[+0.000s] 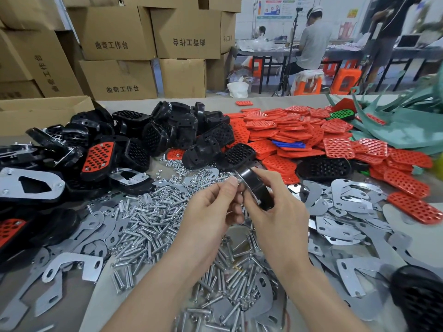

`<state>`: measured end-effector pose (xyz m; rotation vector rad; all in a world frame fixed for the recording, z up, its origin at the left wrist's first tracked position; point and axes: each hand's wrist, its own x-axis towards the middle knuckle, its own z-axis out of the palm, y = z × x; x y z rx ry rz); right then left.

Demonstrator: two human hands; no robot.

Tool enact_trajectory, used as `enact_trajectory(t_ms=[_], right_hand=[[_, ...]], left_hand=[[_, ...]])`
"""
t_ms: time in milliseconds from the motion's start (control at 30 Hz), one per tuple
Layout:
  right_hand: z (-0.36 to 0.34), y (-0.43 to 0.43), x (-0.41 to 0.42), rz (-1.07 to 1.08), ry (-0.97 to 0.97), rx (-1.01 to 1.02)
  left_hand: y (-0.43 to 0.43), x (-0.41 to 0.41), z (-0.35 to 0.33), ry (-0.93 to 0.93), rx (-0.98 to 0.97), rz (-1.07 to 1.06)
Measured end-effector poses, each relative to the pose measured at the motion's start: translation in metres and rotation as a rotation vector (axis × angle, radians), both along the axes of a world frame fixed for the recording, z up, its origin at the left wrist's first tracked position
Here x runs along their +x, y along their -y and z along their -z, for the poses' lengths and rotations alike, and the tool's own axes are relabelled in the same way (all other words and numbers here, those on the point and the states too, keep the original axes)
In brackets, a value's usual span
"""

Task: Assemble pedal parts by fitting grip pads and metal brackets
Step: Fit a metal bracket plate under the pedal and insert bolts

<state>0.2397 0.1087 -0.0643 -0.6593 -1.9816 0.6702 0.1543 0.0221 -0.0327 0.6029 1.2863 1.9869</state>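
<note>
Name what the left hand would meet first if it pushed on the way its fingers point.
The left hand would likely meet the black pedal body that the right hand holds.

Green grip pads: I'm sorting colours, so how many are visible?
1: the green grip pad lies at the red pile's far edge, beside teal scrap. Others may be buried.

The light is bright and even, and it seems to come from above; shadows between the parts on the table are soft and short. The screws (143, 219) and metal brackets (347, 202) give small white glints. The wide lens bends the cardboard boxes (115, 32) at upper left. The black pedal body (419, 300) at lower right is blurred, and the upper right looks pale.
</note>
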Motion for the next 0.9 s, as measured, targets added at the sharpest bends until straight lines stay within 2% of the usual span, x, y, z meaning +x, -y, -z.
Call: enact_trajectory(t_ms=[100,233,333,433,700,900], right_hand=[[0.000,0.000,0.000,0.009,0.016,0.016],[0.001,-0.002,-0.001,0.022,0.025,0.037],[0.002,-0.001,-0.002,0.029,0.011,0.049],[0.001,-0.001,-0.003,0.032,-0.005,0.051],[0.002,-0.002,-0.002,0.005,-0.019,0.018],[-0.002,0.002,-0.003,-0.014,-0.053,0.023]], left_hand=[[0.002,-0.001,0.000,-0.064,-0.041,-0.025],[0.006,-0.004,0.005,-0.433,-0.188,-0.171],[0.006,-0.001,0.007,-0.586,-0.171,-0.268],[0.005,0.000,0.007,-0.592,-0.159,-0.272],[0.003,-0.004,0.006,-0.470,-0.065,-0.206],[0.002,-0.011,0.009,-0.406,-0.077,-0.137]])
